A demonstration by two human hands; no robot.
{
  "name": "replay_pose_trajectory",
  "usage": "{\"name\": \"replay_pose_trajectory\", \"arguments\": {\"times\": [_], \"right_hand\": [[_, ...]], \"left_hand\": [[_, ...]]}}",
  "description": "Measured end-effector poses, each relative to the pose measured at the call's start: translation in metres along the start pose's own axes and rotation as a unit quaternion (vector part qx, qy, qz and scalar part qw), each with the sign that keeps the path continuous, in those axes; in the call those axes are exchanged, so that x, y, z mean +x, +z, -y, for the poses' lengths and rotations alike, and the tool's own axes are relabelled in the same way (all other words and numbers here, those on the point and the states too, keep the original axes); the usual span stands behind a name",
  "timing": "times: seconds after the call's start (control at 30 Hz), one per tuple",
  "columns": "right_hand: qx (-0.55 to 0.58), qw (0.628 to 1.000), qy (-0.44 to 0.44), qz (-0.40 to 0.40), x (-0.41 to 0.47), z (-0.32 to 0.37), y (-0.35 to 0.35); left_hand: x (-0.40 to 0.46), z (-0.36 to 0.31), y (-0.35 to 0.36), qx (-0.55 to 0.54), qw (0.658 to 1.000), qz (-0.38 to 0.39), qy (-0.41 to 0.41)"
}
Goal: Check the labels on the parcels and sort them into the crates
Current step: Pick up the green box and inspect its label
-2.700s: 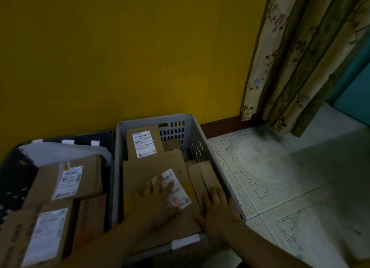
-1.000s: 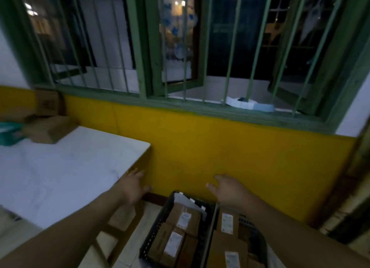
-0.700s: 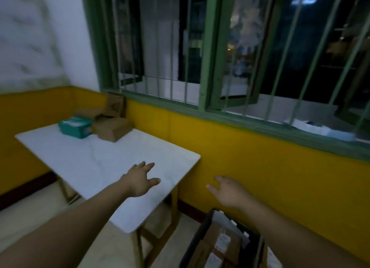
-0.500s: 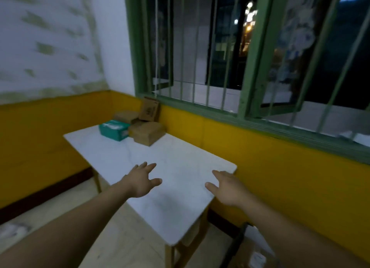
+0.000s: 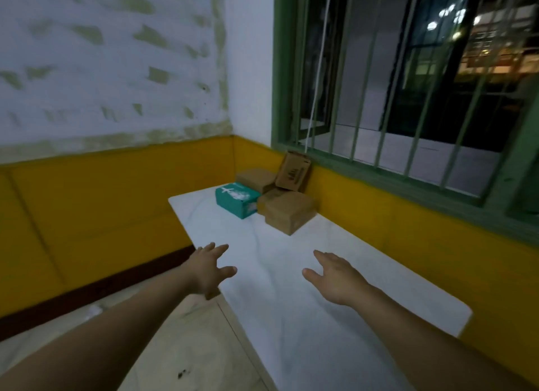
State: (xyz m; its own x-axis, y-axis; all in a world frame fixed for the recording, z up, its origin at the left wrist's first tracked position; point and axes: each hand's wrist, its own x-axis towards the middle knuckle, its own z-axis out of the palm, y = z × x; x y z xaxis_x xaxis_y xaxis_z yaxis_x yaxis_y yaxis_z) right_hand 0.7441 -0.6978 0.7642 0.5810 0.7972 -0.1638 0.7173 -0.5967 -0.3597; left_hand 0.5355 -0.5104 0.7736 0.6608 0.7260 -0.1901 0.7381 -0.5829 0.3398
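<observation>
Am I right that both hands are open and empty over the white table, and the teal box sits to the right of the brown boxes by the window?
Not quite. The head view shows the teal box to the left of the brown boxes, not the right. The rest holds: the left hand and right hand are open and empty over the white table.

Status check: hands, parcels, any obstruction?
Left hand open, right hand open, both empty. Parcels untouched at table's far end. Path unobstructed.
</observation>
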Motion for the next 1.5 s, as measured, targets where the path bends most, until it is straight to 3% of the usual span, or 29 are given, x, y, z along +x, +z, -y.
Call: {"name": "replay_pose_trajectory", "arguments": {"times": [0.37,0.8,0.97,1.13,1.5], "right_hand": [[0.047,0.998,-0.048,0.005,0.179,0.065,-0.007],[0.092,0.994,0.038,-0.040,0.355,0.182,0.028],[0.134,0.988,0.028,-0.066,0.401,0.220,0.044],[0.153,0.986,0.031,-0.056,0.452,0.230,0.060],[0.209,0.964,0.164,-0.025,0.586,0.207,0.103]], "left_hand": [[0.150,0.067,-0.063,0.006,0.998,-0.011,-0.057],[0.349,0.186,-0.139,-0.038,0.999,0.007,0.019],[0.409,0.225,-0.167,-0.060,0.998,0.018,0.029],[0.461,0.239,-0.165,-0.093,0.994,0.042,0.026],[0.609,0.228,-0.151,-0.146,0.982,0.120,0.021]]}}
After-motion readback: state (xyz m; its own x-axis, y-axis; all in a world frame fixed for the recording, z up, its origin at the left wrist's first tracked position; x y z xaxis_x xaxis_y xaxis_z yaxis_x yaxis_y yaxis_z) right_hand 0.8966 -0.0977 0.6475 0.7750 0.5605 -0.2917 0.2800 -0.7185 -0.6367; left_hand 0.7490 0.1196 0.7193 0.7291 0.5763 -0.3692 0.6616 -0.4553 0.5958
